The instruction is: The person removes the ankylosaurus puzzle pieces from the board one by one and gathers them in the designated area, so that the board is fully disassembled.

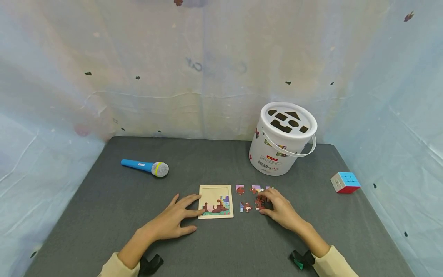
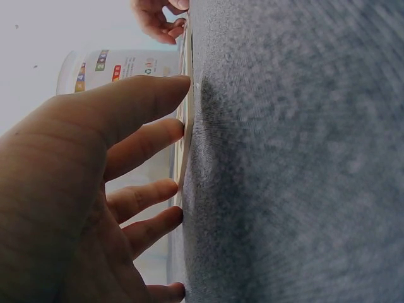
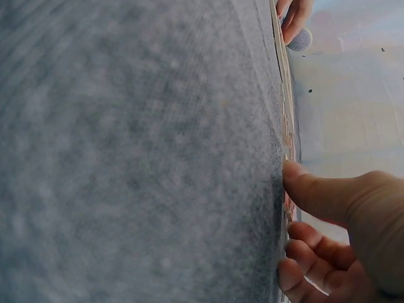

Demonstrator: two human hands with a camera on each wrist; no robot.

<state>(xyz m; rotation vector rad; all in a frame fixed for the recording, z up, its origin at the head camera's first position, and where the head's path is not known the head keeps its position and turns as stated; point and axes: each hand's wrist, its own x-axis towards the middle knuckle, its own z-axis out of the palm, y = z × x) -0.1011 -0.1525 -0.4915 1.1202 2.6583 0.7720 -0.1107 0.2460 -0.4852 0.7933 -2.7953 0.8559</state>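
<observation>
A small wooden puzzle board point(image 1: 214, 194) lies flat, with a few joined picture pieces point(image 1: 219, 207) along its bottom and lower right. My left hand point(image 1: 174, 219) is spread out at the board's left side, two fingertips over its edge. In the left wrist view those fingers point(image 2: 148, 145) meet the board's thin edge point(image 2: 188, 132). To the right of the board, my right hand point(image 1: 280, 209) has thumb and fingers around a brown puzzle piece point(image 1: 258, 204) on the table. In the right wrist view the thumb point(image 3: 315, 189) and curled fingers are low at the cloth.
Other loose puzzle pieces point(image 1: 240, 189) lie between board and right hand, some partly under its fingers. A white lidded bucket point(image 1: 277, 154) with shape holes stands behind them. A blue toy microphone point(image 1: 142, 165) lies back left; a puzzle cube point(image 1: 346, 182) sits at the right edge.
</observation>
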